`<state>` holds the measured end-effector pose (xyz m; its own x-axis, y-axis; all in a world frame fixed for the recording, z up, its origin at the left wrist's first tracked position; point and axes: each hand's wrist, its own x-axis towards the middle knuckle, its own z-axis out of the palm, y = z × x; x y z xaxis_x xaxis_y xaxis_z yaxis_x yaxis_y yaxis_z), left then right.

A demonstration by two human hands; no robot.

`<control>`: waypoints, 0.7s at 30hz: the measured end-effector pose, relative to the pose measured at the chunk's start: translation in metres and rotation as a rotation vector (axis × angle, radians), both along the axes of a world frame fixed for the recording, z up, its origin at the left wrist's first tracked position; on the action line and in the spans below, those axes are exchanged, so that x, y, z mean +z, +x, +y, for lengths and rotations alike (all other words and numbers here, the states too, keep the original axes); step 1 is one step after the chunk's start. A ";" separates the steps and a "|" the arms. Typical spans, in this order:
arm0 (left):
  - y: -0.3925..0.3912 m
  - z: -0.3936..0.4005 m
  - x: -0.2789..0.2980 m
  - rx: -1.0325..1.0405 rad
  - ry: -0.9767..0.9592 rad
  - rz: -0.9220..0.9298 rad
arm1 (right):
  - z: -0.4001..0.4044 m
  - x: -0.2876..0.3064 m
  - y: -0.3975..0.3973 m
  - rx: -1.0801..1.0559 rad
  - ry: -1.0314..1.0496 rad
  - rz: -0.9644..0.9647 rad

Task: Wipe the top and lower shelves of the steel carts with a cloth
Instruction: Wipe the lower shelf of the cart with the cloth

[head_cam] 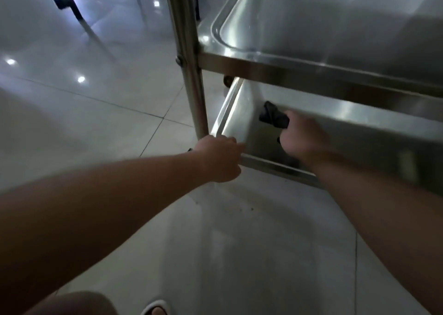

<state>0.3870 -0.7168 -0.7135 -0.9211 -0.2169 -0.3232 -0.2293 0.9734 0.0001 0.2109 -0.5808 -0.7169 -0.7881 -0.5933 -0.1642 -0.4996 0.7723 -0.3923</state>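
Beside the upright post [191,75] of the steel cart [251,69], both of the person's bare arms reach toward the lower shelf [242,113]. Left hand [221,157]: positioned just to the right of the post's foot, fingers curled closed over the near corner rim of the lower shelf, gripping that rim. Right hand [302,138]: further right of the post, inside the lower shelf tray, beneath the upper shelf [311,24]; fingers closed into a fist around a dark cloth [273,117]. Cloth condition: bunched, protruding from the far side of the fist, and lying against the shelf floor near the tray's left wall; whether it is pressed flat or merely touching cannot be determined owing to motion blur. Upper shelf: a shallow steel tray with a raised, rounded rim, joined to the post to the right of a visible bolt; its surface reflects overhead lights. Lower shelf: a similar steel tray, its left rim running back from the post's foot. Floor [96,123]: glossy pale tiles extend left of the post and beneath both arms, with ceiling lights reflected as bright spots. Well behind and left of the post, dark furniture legs [72,5] stand on the tiles. Near the bottom edge, below and left of the post, part of the person's knee [79,302] and a light-coloured sandal [154,308] are visible.
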 end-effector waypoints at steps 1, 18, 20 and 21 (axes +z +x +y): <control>0.004 -0.002 -0.004 0.016 0.018 0.012 | -0.003 -0.002 0.000 -0.015 -0.005 0.016; 0.044 -0.089 -0.050 0.658 0.635 0.238 | -0.045 -0.084 0.068 0.438 0.013 -0.061; 0.041 -0.078 -0.051 0.666 0.844 0.457 | -0.024 -0.090 0.057 0.302 0.011 0.006; 0.037 -0.073 -0.053 0.695 0.934 0.546 | -0.012 -0.093 0.048 0.218 0.011 0.032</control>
<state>0.4239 -0.7901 -0.7667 -0.7670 -0.5989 -0.2303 -0.4401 0.2298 0.8680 0.2591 -0.5933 -0.8100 -0.6464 -0.7483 -0.1487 -0.6670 0.6489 -0.3661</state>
